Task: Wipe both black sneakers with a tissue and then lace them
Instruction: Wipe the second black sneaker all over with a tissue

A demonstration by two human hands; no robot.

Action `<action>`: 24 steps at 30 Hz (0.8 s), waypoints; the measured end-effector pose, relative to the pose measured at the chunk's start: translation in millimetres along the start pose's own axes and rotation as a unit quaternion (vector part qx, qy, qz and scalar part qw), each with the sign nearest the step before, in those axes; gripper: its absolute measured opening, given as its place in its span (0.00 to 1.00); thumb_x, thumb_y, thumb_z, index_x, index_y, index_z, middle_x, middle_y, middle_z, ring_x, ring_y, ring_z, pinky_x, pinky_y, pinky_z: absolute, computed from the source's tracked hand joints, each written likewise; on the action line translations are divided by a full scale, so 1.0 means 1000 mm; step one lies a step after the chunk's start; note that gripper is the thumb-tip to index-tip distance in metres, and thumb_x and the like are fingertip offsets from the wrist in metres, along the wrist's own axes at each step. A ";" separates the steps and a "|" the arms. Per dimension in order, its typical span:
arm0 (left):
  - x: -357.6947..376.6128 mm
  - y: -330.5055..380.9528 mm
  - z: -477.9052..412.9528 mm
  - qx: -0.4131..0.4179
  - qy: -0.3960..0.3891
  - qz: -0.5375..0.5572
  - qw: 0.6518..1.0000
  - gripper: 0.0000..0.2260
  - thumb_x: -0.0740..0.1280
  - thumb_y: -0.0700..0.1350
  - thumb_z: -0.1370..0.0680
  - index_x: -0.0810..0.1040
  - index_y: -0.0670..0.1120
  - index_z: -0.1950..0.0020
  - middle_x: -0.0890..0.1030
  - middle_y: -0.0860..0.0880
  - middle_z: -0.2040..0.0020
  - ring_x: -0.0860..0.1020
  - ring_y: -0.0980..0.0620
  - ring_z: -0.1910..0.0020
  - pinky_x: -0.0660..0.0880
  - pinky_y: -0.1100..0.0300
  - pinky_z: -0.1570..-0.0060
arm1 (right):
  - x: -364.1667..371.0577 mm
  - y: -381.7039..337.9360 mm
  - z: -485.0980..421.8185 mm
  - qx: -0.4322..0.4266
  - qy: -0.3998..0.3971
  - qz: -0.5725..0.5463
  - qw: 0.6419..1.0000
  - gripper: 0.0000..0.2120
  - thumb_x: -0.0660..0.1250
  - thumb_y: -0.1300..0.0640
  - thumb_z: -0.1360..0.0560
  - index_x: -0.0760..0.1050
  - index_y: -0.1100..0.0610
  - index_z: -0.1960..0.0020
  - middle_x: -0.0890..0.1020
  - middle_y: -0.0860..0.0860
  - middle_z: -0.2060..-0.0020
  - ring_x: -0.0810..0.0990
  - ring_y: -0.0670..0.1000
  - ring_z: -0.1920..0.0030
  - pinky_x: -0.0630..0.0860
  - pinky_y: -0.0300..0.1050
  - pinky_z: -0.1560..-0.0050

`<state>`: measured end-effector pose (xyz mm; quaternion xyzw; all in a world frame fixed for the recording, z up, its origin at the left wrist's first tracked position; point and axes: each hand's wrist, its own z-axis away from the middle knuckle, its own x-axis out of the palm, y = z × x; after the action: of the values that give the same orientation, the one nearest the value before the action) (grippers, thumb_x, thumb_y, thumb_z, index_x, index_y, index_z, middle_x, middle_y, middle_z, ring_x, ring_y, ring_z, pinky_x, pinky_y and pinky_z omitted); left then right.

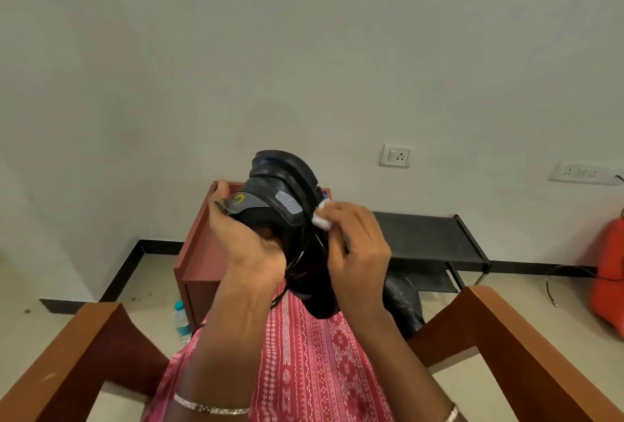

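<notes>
1. Currently the right hand (361,246) has its fingers (341,215) pressed together, pinching a wadded tissue (322,219) onto the sneaker (287,185) side panel. That looks like wiping contact.
2. Left hand (246,246): thumb (221,190) on the tongue, fingers curled into the opening and mostly hidden. Likely braces the shoe against wipe pressure.
3. Sneaker is held in the air above the lap, between both hands, probably raised so the surface is visible.
4. Long axis is near vertical in view. Heel end seems up and away, toe down toward the lap. Loose lace (290,273) dangles.
</notes>
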<state>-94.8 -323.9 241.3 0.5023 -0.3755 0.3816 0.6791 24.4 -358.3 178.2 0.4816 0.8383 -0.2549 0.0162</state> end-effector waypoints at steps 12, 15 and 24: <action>-0.022 0.010 -0.019 0.013 0.004 0.051 0.999 0.17 0.61 0.58 0.22 0.80 0.50 0.42 0.82 0.45 0.37 0.81 0.44 0.38 0.75 0.47 0.37 | 0.008 0.012 0.041 0.045 -0.036 0.002 0.998 0.12 0.68 0.72 0.25 0.82 0.62 0.45 0.83 0.54 0.48 0.80 0.52 0.45 0.79 0.51 0.46; -0.024 0.006 -0.023 0.010 0.004 0.035 0.999 0.18 0.61 0.58 0.22 0.80 0.48 0.41 0.82 0.45 0.43 0.82 0.43 0.43 0.77 0.50 0.40 | 0.012 -0.001 0.038 0.070 -0.028 -0.020 0.997 0.10 0.67 0.68 0.23 0.83 0.60 0.46 0.83 0.50 0.50 0.79 0.49 0.46 0.78 0.48 0.46; -0.026 0.017 -0.063 0.037 -0.003 0.055 0.998 0.21 0.65 0.54 0.26 0.78 0.49 0.35 0.75 0.46 0.29 0.75 0.43 0.31 0.71 0.47 0.32 | 0.035 -0.006 0.048 0.025 -0.111 -0.057 0.992 0.10 0.70 0.70 0.26 0.83 0.60 0.48 0.82 0.51 0.49 0.78 0.48 0.45 0.76 0.42 0.43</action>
<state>-113.5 -263.0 211.5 0.5074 -0.3901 0.4302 0.6366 -9.8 -353.9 129.0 0.4022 0.8506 -0.3282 0.0828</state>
